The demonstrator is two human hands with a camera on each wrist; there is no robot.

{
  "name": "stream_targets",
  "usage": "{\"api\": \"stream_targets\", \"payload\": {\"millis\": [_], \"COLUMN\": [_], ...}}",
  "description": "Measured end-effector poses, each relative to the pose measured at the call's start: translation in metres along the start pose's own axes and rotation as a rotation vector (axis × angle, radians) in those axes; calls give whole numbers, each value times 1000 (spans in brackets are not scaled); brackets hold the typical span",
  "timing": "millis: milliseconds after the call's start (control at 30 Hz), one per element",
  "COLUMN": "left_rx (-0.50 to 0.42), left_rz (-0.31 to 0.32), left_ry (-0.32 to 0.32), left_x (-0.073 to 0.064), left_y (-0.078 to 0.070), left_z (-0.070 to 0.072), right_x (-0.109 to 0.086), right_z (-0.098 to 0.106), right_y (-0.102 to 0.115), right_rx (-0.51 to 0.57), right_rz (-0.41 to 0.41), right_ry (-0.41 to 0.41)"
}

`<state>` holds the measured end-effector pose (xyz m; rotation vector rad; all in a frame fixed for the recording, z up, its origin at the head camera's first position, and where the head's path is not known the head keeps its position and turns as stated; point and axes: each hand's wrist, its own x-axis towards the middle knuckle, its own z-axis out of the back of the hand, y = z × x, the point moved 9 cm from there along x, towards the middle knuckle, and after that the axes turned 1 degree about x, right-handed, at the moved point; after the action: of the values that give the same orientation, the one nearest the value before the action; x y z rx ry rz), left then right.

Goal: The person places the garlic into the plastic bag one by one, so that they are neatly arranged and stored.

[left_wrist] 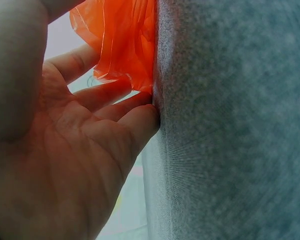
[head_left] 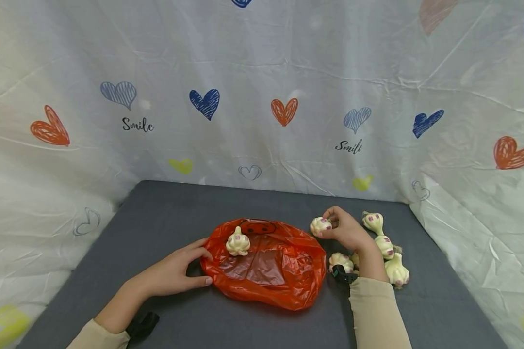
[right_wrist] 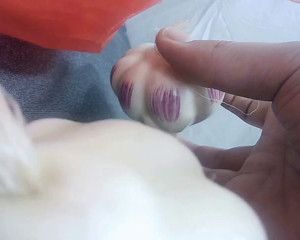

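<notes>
- Right sleeve (head_left: pixel 377 312), then the right hand (head_left: pixel 346 230), pinching a garlic bulb (head_left: pixel 320 226) near the red bag (head_left: pixel 270 299); a light grip should do.
- Left hand (head_left: pixel 176 267), fingers spread, touches the bag's left edge; best held steady.
- A second bulb (head_left: pixel 237 243) lies inside the bag.

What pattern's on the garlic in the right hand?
The garlic bulb is creamy white with streaky purple patches, clearest in the right wrist view.

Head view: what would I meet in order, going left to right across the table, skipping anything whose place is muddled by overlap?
Left hand → red bag → held garlic → right hand → rightmost garlic.
</notes>
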<state>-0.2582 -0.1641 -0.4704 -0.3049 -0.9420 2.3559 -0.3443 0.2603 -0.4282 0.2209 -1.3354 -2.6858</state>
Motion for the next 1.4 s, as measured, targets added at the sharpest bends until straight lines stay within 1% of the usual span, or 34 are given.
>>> {"api": "stream_targets", "payload": {"millis": [167,467,667,967,1167,1400], "left_rx": [0,1,3,1,-2,-6], "left_rz": [-9,-9,-18,-25,-21,-20], "left_ry": [-3,-3,-4,-9,-6,-7], "left_x": [0,0,0,-1,-1,0], "left_y": [-1,-1,0,-4,-3,-4], "left_z": [0,0,-1,0,-1,0], "right_x": [0,-3,-3,-5,-5,-7], "right_z": [3,8,11,14,10,12], "right_y": [3,6,9,16,20,32], "right_rx": [3,24,15,4,-6,-14], "right_rz": [21,18,19,33,39,76], "right_ry": [-12,-43,-63,-88,-81,-87]}}
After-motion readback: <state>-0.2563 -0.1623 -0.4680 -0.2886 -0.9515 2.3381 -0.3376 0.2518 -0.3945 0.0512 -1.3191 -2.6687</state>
